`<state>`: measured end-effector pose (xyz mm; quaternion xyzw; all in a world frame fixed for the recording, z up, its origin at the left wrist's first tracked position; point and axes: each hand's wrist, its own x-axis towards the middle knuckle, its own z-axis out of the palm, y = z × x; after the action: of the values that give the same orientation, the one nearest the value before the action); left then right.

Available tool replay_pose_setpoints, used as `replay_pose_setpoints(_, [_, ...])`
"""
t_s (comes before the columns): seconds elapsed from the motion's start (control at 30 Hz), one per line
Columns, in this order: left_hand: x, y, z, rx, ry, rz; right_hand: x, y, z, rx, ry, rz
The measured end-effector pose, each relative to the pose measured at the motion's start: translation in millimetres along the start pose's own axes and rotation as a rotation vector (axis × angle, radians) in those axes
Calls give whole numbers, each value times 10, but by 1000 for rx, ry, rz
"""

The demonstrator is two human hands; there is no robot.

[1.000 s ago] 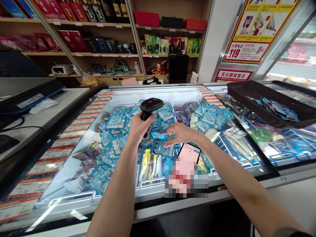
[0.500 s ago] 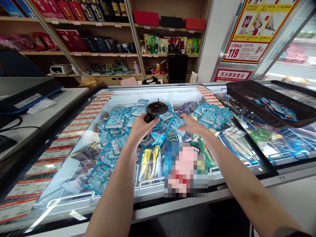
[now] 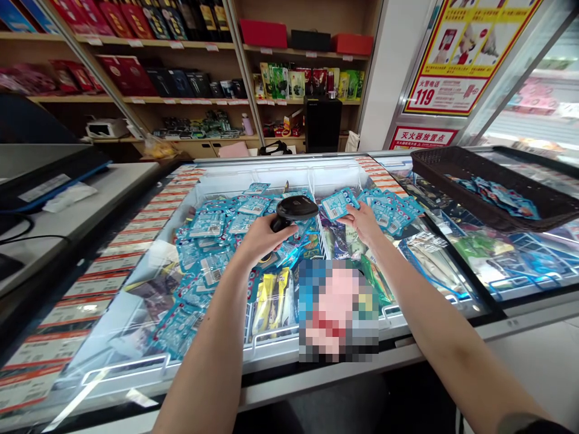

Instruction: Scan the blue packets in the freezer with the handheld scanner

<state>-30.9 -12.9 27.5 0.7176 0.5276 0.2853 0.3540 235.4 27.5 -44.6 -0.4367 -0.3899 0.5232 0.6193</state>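
Head view: black plastic handheld scanner (image 3: pixel 297 208) and flat, glossy light-blue packet (image 3: pixel 337 204), both held

Left hand (image 3: pixel 262 238): bare, wrapped around the scanner's handle, the rounded scanner head tilted toward the right.

Right hand (image 3: pixel 362 223): bare, thumb and fingers pinched narrow on the packet's right edge; the pale printed panel faces up. The packet is raised just beside the scanner head, apart from it in this view.

Beneath the left hand and scanner: large heap of similar light-blue packets (image 3: pixel 208 226), overlapping, strewn over the clear glass surface (image 3: pixel 131 349) of a white chest freezer. Beyond the right hand: smaller fanned group of light-blue packets (image 3: pixel 393 211).

Nearer the body: long, slim yellow-and-white packs (image 3: pixel 271 301), side by side; next to them, a pixelated patch (image 3: pixel 337 307) hiding what lies there.

Left of the heap: slanting rows of white-and-orange price labels (image 3: pixel 97 295); farther left, a dark machine with a blue edge (image 3: pixel 54 175).

Far right: oblong dark-brown woven basket (image 3: pixel 429 166) containing a loose line of light-blue packets (image 3: pixel 506 196).

Behind: light-wood shelves with boxed and bagged goods, including a long red box (image 3: pixel 263 34); to their right, a yellow-and-red framed wall sign (image 3: pixel 456 72).
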Motion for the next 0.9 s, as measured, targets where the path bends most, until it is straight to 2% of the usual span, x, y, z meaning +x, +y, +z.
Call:
replay_pose_setpoints(0.2, [-24, 77, 33, 61, -104, 13, -17, 63, 34, 19, -47, -91])
replay_pose_setpoints(0.7, [-18, 107, 95, 91, -53, 37, -36, 72, 92, 46, -101, -123])
replay_pose_setpoints(0.9, [-24, 120, 99, 115, -62, 9, -41, 77, 103, 18, -74, -111])
